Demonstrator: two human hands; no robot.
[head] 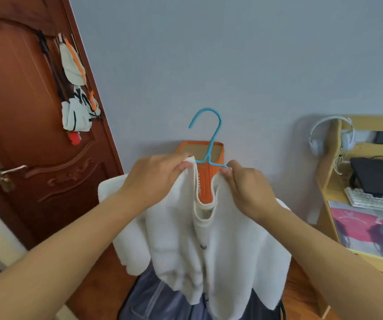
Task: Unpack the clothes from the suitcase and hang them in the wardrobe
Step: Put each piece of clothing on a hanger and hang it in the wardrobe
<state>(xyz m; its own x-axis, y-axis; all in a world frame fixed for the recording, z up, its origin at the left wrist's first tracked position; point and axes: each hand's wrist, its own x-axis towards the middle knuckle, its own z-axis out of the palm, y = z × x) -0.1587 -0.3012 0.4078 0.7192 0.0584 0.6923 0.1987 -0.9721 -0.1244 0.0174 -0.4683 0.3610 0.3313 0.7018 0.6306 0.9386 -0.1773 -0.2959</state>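
Looking at where this stands, one white top (209,239) is going onto a blue hanger (210,144), held up in front of the grey wall (232,54) over the open suitcase (162,301). The left hand (153,176) has its fingers curled round the collar on one side, and the right hand (248,183) pinches the other shoulder right where the hanger arm ends. The hook pokes up free above the neckline, so I'd say the hanger is in but the shoulders aren't settled on it yet.

What's left, as far as I can judge: straighten the top, carry it to the wardrobe (not in shot at all), hook it on, then go back for more. The suitcase sits low in the frame, mostly hidden behind the top, with some dark grey-blue fabric showing, so I can't tell how many pieces are in there.

Counts: one hanger, one white top in hand, one suitcase, two hands busy. Also one orange thing (205,181) behind the neckline, no idea what. One brown door (24,135) with bags (75,88) hanging on it, and a desk (338,185) with headphones (324,135) and a keyboard (370,199).
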